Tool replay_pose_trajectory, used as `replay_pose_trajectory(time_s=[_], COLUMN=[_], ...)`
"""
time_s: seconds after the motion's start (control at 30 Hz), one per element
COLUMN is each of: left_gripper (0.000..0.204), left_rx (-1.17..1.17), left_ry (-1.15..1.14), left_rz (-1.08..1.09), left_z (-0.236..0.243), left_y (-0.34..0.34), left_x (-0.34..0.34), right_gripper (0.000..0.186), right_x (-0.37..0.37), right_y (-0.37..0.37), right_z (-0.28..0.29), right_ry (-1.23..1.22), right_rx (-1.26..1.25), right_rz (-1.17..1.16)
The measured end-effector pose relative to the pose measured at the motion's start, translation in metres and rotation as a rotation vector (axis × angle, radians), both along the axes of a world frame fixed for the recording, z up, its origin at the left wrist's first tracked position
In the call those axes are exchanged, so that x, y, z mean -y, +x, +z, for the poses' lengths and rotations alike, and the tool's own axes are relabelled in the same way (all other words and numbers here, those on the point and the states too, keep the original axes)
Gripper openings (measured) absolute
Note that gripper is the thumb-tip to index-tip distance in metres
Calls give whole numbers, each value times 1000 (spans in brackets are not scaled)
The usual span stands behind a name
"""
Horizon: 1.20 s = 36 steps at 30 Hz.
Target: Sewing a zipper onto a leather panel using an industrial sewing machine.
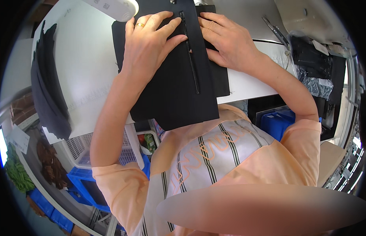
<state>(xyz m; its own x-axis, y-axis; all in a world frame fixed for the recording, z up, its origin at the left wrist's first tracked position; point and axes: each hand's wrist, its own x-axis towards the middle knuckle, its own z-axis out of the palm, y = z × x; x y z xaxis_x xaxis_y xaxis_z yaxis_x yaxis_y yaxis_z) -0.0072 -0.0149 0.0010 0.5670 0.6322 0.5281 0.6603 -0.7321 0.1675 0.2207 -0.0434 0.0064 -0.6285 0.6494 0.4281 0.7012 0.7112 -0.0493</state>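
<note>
A black fabric piece (163, 92) with a black zipper (193, 69) set into it lies on the white table and hangs over its near edge. My left hand (151, 37) rests on the fabric with fingers spread, fingertips beside the upper part of the zipper. On the other side of the zipper, my right hand (228, 41) lies with its fingers stretched along the fabric's right edge. Its fingertips touch the cloth, with another black layer showing below. Just above the hands, a metal part of a machine is partly cut off by the picture's top edge.
A white machine head (116, 8) juts in above my left hand. Folded dark fabric (49, 86) lies at the table's left. Metal scissors or snips (276, 31) lie to the right, near black bagged pieces (314, 67). Below the table stand a white basket (82, 147) and blue crates (86, 185).
</note>
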Motion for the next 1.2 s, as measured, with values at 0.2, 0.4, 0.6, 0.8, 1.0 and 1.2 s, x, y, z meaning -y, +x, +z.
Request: replay_pose_trajectory(time_s=[0.2, 0.4, 0.6, 0.8, 1.0, 1.2], left_gripper=[32, 33, 33, 34, 34, 35], left_rx=[-2, -4, 4, 14, 15, 16], left_ry=[-17, -9, -26, -38, -38, -10], left_rz=[20, 20, 32, 35, 51, 48], left_z=[5, 7, 11, 7, 7, 5], left_y=[2, 3, 3, 3, 4, 4], left_x=[-12, -19, -18, -19, -15, -15], right_gripper=[41, 40, 41, 46, 48, 48], right_x=[-16, -26, -25, -25, -23, -24], right_y=[0, 0, -1, -1, 0, 0], right_z=[0, -1, 1, 1, 2, 1], right_ry=[16, 9, -16, -21, -84, -27], right_rx=[-23, -50, -49, -57, -48, -61], right_rz=[13, 28, 14, 22, 20, 36])
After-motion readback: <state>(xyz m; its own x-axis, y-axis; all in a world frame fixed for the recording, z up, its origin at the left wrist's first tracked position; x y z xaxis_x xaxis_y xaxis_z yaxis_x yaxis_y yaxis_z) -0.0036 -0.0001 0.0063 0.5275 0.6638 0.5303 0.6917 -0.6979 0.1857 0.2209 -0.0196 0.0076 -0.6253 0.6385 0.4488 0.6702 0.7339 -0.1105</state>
